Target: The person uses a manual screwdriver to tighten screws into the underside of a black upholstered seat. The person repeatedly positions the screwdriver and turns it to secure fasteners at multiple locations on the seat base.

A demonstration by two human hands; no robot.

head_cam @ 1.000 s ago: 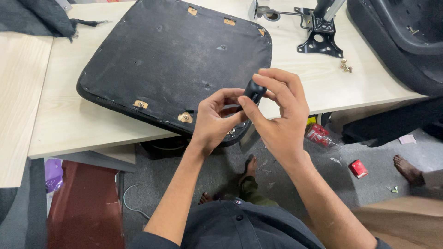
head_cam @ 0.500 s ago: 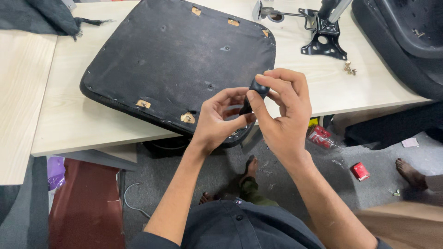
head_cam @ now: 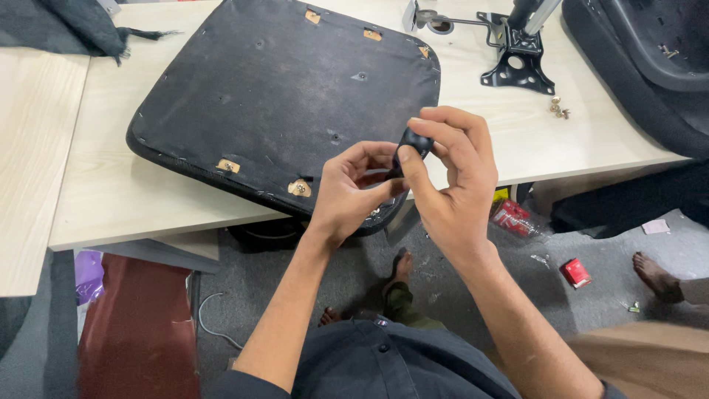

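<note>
Small black part [head_cam: 413, 140]: pinched in my right hand [head_cam: 450, 177] fingers, left hand [head_cam: 354, 188] gripping its lower end. Both hands have drifted slightly right over the seat cushion [head_cam: 281, 103] since 1 s ago; grip unchanged.

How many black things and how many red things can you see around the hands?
Black: 4 - seat pad, small part held by both hands, metal bracket, chair shell.
Red: 2 - packet, small box, both on the floor.
Total: 6

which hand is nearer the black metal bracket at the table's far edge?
Right. The right hand is below the black metal bracket, slightly left of it; the left hand is farther left, over the seat cushion's near edge.
</note>
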